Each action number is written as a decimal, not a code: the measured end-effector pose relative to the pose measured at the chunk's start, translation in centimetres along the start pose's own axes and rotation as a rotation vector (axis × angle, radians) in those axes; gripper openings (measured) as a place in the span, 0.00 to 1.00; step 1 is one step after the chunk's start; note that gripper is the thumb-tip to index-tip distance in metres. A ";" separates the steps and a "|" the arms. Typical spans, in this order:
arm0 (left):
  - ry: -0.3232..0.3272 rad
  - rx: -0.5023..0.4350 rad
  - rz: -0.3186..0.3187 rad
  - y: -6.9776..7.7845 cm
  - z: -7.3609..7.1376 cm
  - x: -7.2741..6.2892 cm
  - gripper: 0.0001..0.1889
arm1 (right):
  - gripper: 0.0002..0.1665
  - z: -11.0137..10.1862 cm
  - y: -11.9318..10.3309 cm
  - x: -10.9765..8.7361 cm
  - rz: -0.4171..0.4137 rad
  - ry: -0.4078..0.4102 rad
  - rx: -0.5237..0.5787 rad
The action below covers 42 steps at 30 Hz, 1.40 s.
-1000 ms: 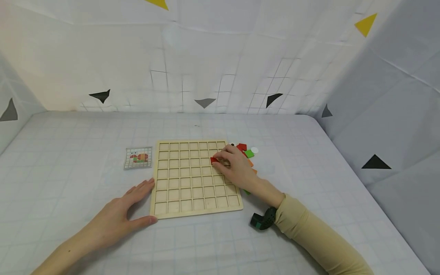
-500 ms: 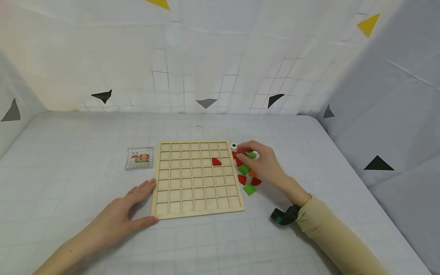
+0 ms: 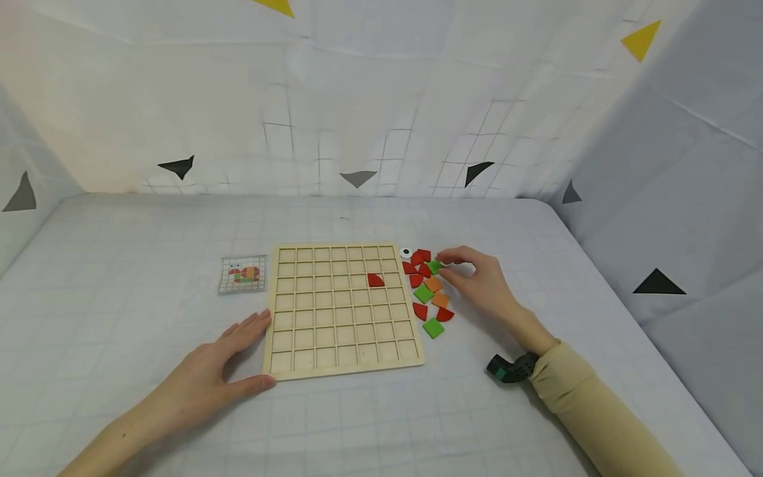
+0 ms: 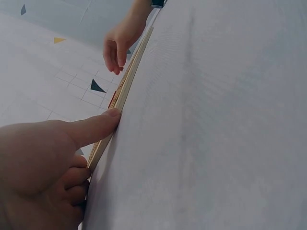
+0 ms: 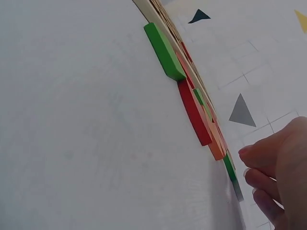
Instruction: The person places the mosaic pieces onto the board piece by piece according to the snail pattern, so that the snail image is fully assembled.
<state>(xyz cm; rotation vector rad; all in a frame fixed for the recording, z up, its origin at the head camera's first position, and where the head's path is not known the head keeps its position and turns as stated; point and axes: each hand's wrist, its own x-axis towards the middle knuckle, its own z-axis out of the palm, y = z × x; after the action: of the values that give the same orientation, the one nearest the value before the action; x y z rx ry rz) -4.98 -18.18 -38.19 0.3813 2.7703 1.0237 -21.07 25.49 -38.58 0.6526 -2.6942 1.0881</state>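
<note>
A wooden grid board (image 3: 324, 377) lies flat in the middle of the head view, with one red quarter-circle tile (image 3: 375, 280) in a cell at its upper right. My left hand (image 3: 208, 371) rests at the board's left edge, thumb and fingers spread and touching it; in the left wrist view the thumb lies along the rim. My right hand (image 3: 483, 281) is over the right side of the tile pile, fingers bent and slightly apart. Its fingertips are right at a green square tile (image 3: 434, 267), and I see nothing held between them.
Beside the board's right edge lie several red tiles (image 3: 420, 311), orange tiles (image 3: 440, 300), a green tile (image 3: 433, 328) and a white eye disc (image 3: 406, 253). A small picture card (image 3: 242, 274) lies left of the board. White cloth walls (image 3: 381, 99) enclose the table.
My right hand has let go of the red tile, now lying in a board cell, and moved right to the far side of the tile pile. My left hand stays put.
</note>
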 end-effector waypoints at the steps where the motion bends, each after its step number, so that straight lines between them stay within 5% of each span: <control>1: 0.001 0.000 0.000 0.0 0.0 0.0 0.49 | 0.17 0.0 0.1 0.0 -0.001 -0.002 0.000; 10: 0.034 -0.011 0.061 -0.2 0.1 0.2 0.47 | 0.15 0.7 0.3 0.1 -0.021 -0.025 0.009; 28: 0.021 -0.013 0.042 -0.3 0.1 0.2 0.48 | 0.16 1.2 -0.1 0.7 -0.110 -0.029 -0.022; 42: 0.012 -0.005 0.018 -0.1 0.2 0.0 0.48 | 0.16 1.7 -0.4 1.1 -0.024 -0.052 -0.047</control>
<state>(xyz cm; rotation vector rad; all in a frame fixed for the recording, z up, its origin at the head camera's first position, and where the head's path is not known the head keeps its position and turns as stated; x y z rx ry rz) -4.99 -18.12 -38.40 0.4014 2.7799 1.0397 -21.88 23.65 -39.24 0.7134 -2.7394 1.0120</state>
